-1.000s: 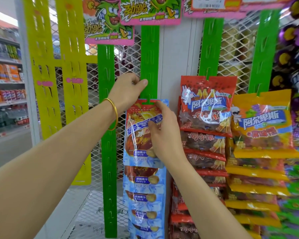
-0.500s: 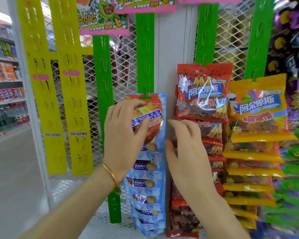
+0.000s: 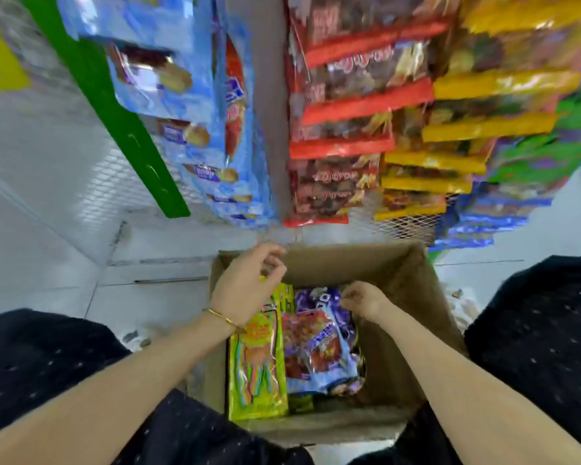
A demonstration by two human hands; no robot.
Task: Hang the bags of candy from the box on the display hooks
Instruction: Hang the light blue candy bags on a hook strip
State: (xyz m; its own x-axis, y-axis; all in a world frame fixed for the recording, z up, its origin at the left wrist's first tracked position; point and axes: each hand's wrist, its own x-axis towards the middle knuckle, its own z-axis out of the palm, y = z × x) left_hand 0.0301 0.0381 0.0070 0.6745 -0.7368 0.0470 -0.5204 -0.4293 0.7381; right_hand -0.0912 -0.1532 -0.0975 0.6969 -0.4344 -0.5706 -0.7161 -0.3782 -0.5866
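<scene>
Filling cardboard box (image 3: pixel 399 280): green, red, purple candy bags (image 3: pixel 316 347).

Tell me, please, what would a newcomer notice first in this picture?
First, the open cardboard box at bottom centre, with bright candy bags inside; the left hand and the right hand hover over it. Above, columns of blue bags, red bags and yellow bags hang on the display, blurred.

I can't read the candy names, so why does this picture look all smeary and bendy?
In the head view, motion blur smears the hanging red bags; the cardboard box, left hand and right hand look soft-edged but recognisable; the head camera's wide lens slants the green strip and fans the rows outward; light is even, no harsh glare.
</scene>
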